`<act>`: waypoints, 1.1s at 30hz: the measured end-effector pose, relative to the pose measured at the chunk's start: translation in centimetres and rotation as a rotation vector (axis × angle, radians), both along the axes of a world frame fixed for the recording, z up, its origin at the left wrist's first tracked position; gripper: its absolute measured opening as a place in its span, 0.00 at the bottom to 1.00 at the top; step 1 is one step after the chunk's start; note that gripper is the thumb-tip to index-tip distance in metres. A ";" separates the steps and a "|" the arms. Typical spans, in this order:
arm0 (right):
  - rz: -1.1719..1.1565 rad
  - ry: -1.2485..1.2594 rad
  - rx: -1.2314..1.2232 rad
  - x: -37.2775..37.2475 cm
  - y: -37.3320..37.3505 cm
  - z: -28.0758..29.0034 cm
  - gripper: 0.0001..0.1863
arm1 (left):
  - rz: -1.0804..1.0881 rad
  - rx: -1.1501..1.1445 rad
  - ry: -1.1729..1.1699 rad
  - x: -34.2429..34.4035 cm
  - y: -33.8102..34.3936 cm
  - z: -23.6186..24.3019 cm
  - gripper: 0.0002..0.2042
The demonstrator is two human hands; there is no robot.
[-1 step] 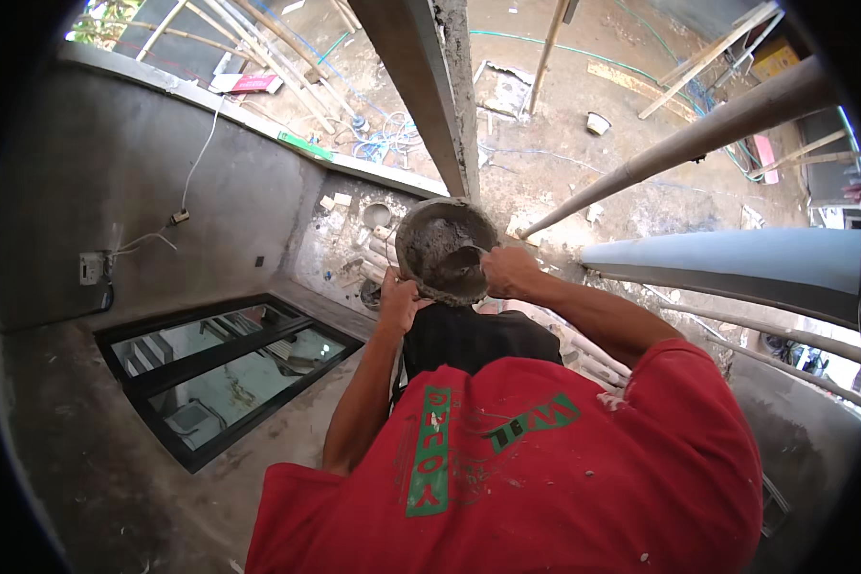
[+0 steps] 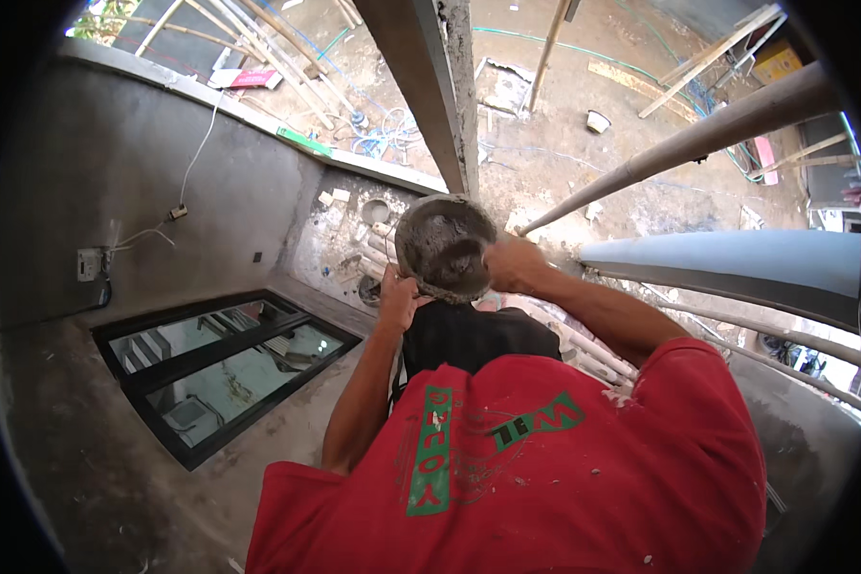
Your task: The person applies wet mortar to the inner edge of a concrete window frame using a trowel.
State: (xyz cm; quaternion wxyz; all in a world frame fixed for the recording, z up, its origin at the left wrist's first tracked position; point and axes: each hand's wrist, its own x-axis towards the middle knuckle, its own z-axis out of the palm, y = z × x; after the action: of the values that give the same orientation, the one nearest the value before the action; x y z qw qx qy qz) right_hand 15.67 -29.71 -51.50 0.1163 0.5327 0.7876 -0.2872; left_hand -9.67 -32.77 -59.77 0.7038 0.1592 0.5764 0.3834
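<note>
A round, mortar-caked bucket (image 2: 401,251) of wet grey mortar (image 2: 438,222) is in front of my body. My left hand (image 2: 398,296) is closed on its near left rim, by the thin wire handle. My right hand (image 2: 514,266) is closed at the right side of the bucket, over the rim. It grips what looks like a trowel (image 2: 462,256), whose dark, mortar-coated blade lies in the mix; its handle is hidden in my fist.
A grey plastered wall (image 2: 153,163) and a black-framed window (image 2: 230,373) are on my left. A concrete post (image 2: 459,105) rises just beyond the bucket. Bamboo poles (image 2: 679,148) and a pale blue pipe-like beam (image 2: 727,251) slant in from the right. Rubble and cables cover the ground below.
My right hand has shifted slightly, and the trowel blade sits lower and blends more into the mortar. My left hand keeps its place on the rim.
</note>
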 end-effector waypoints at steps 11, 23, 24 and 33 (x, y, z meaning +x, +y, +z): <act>0.328 -0.098 -0.555 1.1 2.6 -6.2 0.17 | 0.091 0.078 -0.016 2.0 -0.5 0.1 0.13; -0.375 0.573 -0.923 4.1 -1.8 -3.7 0.22 | 0.000 0.050 -0.120 0.3 0.4 1.3 0.17; -0.398 0.565 -0.886 4.1 -2.2 -3.9 0.22 | -0.014 0.047 -0.139 -0.1 0.2 1.1 0.17; -0.254 0.707 -0.463 5.6 -1.3 -4.3 0.15 | -0.021 0.095 -0.208 -1.8 1.3 -3.7 0.18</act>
State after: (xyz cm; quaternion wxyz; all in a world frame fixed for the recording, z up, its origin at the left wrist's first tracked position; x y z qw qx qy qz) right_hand 21.24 -31.03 -55.82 -0.0803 0.4541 0.6219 -0.6329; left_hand -11.44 -31.49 -63.44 0.7554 0.1579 0.4797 0.4175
